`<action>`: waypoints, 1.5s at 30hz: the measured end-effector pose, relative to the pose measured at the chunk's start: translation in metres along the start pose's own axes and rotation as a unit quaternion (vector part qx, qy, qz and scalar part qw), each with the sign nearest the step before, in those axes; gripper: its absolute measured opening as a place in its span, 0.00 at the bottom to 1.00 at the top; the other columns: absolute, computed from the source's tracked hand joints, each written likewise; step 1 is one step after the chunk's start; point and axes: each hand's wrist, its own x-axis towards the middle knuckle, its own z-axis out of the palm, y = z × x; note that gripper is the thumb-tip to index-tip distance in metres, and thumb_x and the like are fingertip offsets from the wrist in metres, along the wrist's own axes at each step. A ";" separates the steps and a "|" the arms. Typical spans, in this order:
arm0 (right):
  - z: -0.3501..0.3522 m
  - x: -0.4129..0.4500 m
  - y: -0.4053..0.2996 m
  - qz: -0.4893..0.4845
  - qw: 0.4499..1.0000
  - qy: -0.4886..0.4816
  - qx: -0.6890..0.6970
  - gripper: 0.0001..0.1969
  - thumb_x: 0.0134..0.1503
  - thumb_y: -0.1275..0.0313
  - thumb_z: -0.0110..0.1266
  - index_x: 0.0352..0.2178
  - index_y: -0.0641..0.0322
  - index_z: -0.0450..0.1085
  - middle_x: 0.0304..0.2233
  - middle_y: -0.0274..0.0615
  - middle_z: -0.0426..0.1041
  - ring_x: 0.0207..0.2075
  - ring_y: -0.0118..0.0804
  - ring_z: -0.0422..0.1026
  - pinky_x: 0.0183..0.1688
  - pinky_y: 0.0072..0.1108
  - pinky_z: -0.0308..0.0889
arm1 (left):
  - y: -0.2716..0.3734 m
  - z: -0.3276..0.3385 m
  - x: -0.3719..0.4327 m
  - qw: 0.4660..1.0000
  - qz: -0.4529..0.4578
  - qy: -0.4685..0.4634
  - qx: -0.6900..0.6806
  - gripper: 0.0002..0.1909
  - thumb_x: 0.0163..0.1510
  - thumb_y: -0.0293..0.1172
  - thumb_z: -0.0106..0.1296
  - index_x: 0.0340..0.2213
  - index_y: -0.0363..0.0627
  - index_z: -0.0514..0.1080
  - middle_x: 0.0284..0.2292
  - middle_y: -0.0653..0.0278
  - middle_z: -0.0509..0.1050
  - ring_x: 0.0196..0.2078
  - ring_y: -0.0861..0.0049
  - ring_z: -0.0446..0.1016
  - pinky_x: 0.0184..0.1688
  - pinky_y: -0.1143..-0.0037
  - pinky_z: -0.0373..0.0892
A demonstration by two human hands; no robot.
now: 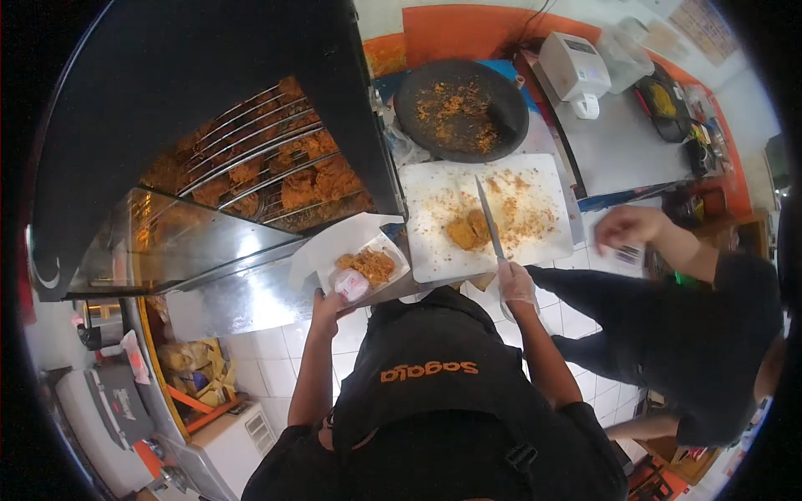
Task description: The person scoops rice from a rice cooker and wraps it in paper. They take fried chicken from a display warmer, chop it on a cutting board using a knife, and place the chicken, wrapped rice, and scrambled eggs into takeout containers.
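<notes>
In my left hand is an open white paper food box, gripped at its near corner. Fried chicken and a round paper-wrapped bundle lie inside it. My right hand, in a clear plastic glove, is closed around the handle of a kitchen knife. The blade points away from me over a white cutting board, beside a piece of fried chicken. Brown crumbs are scattered across the board.
A dark stone mortar with crumbs stands behind the board. At the left, a warming cabinet holds fried chicken on wire racks. A co-worker in dark clothes stands close at the right, one hand near the board. A white label printer stands back right.
</notes>
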 end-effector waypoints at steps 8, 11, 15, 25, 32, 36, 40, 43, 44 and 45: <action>0.016 -0.008 0.043 0.037 0.997 0.064 0.004 0.22 0.62 0.53 0.46 0.34 0.63 0.75 0.29 0.53 0.76 0.33 0.52 0.76 0.36 0.36 0.68 | 0.001 0.005 -0.039 0.986 0.009 -0.148 -0.080 0.39 0.40 0.22 0.50 0.58 0.33 0.57 0.51 0.52 0.69 0.54 0.60 0.70 0.59 0.67 0.65; 0.047 -0.002 0.081 -0.087 0.980 0.169 0.056 0.22 0.63 0.54 0.45 0.34 0.63 0.75 0.26 0.50 0.76 0.29 0.45 0.75 0.34 0.32 0.67 | 0.015 0.030 -0.054 0.984 -0.012 -0.170 -0.060 0.42 0.39 0.23 0.52 0.59 0.33 0.55 0.52 0.52 0.68 0.54 0.60 0.70 0.58 0.66 0.66; 0.008 -0.022 0.016 0.048 0.991 -0.002 0.122 0.18 0.64 0.61 0.45 0.32 0.67 0.73 0.33 0.56 0.75 0.37 0.57 0.73 0.39 0.37 0.65 | 0.021 0.061 -0.060 0.985 -0.055 -0.162 -0.031 0.42 0.42 0.23 0.53 0.60 0.33 0.52 0.51 0.51 0.69 0.54 0.61 0.71 0.55 0.66 0.68; 0.000 -0.016 0.023 0.041 0.991 -0.041 0.118 0.22 0.62 0.54 0.47 0.35 0.67 0.72 0.29 0.53 0.75 0.32 0.47 0.73 0.36 0.34 0.66 | 0.078 0.151 -0.078 0.896 0.147 -0.417 -0.041 0.46 0.50 0.38 0.58 0.64 0.43 0.46 0.59 0.55 0.61 0.61 0.60 0.63 0.61 0.58 0.63; -0.015 -0.010 -0.015 -0.050 0.996 -0.052 0.045 0.22 0.63 0.55 0.44 0.38 0.67 0.69 0.31 0.60 0.73 0.34 0.59 0.73 0.38 0.40 0.66 | 0.099 0.189 -0.030 0.920 0.249 -0.295 0.068 0.25 0.54 0.22 0.50 0.55 0.43 0.65 0.54 0.62 0.67 0.53 0.72 0.66 0.52 0.74 0.65; -0.010 -0.006 -0.050 -0.061 0.994 -0.083 -0.033 0.21 0.65 0.55 0.40 0.39 0.65 0.68 0.36 0.64 0.74 0.42 0.67 0.71 0.44 0.46 0.65 | 0.096 0.221 -0.012 0.823 0.440 -0.226 0.280 0.25 0.51 0.19 0.47 0.53 0.41 0.66 0.56 0.58 0.66 0.53 0.66 0.67 0.50 0.73 0.68; 0.005 -0.003 -0.051 -0.056 0.991 -0.103 -0.063 0.23 0.66 0.53 0.37 0.39 0.65 0.70 0.36 0.63 0.75 0.42 0.65 0.72 0.46 0.46 0.65 | 0.095 0.247 0.013 0.669 0.602 -0.167 0.403 0.27 0.49 0.18 0.46 0.53 0.42 0.68 0.58 0.59 0.65 0.52 0.62 0.67 0.50 0.68 0.68; 0.003 -0.008 -0.058 -0.050 0.992 -0.098 -0.064 0.24 0.66 0.53 0.37 0.40 0.64 0.70 0.37 0.61 0.75 0.43 0.63 0.72 0.46 0.46 0.65 | 0.094 0.253 0.028 0.617 0.557 -0.209 0.515 0.31 0.47 0.18 0.46 0.55 0.44 0.67 0.61 0.63 0.62 0.52 0.59 0.66 0.56 0.66 0.65; 0.000 -0.011 -0.062 -0.046 0.993 -0.094 -0.061 0.23 0.65 0.53 0.38 0.41 0.63 0.70 0.38 0.61 0.75 0.43 0.63 0.72 0.47 0.45 0.66 | 0.092 0.254 0.031 0.607 0.558 -0.202 0.529 0.30 0.47 0.19 0.47 0.54 0.44 0.68 0.60 0.64 0.64 0.51 0.60 0.66 0.55 0.66 0.66; -0.002 -0.014 -0.067 -0.045 0.993 -0.093 -0.061 0.23 0.65 0.53 0.38 0.41 0.63 0.70 0.38 0.61 0.75 0.43 0.63 0.72 0.47 0.45 0.66 | 0.092 0.256 0.033 0.595 0.560 -0.196 0.542 0.29 0.47 0.21 0.48 0.54 0.44 0.69 0.59 0.65 0.66 0.50 0.61 0.67 0.55 0.67 0.66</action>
